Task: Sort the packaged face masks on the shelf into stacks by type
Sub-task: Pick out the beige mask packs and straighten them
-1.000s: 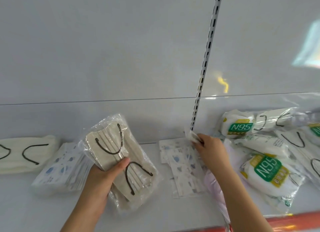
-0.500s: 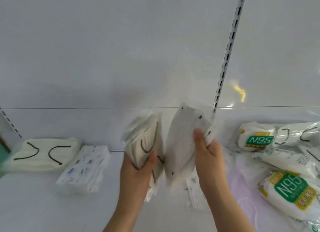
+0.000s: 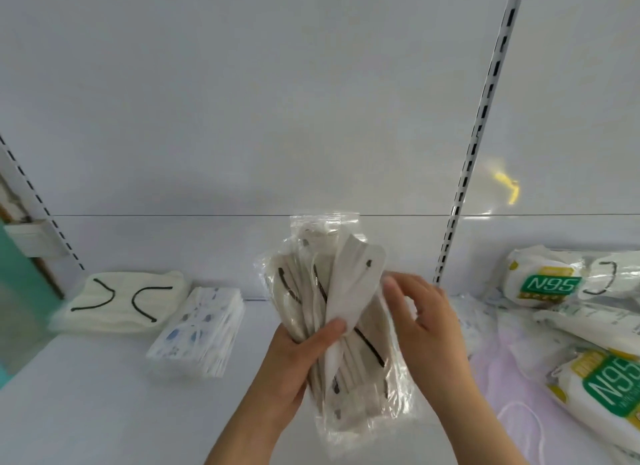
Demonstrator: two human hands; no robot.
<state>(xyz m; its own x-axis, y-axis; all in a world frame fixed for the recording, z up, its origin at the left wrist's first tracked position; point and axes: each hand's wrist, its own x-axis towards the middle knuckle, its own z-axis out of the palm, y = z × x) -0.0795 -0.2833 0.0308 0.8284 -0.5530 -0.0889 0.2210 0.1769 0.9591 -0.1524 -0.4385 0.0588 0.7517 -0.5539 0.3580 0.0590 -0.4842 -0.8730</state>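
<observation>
The grip of the left hand (image 3: 294, 357) is closed around the lower half of a bundle of beige masks (image 3: 332, 312) in clear wrappers, the thumb pressed across the front, while the right hand (image 3: 426, 322) is held loose and open-fingered against the bundle's right edge, where a white mask (image 3: 353, 284) has been laid onto the front of the bundle. The bundle is held upright above the shelf (image 3: 86, 412), roughly midway between the sorted stacks on the left and the unsorted heap on the right. The step in hand is judged to be the squaring of the bundle before it is set down. The shelf should be used as a stop: the lower edges should be tapped on it so that the slippery wrappers are aligned. The N95 packs (image 3: 550, 284), bulky and well apart on the right, should be left undisturbed. The cream stack with black ear loops (image 3: 121, 300) at the far left appears to match the held type, so it is the likely destination; the printed stack (image 3: 201, 329) just beside it should not be overlapped. The white mask should be checked against the bundle's type, since it looks paler. Thumb pressure should be kept up until the packs are seated, as film slides on film.
</observation>
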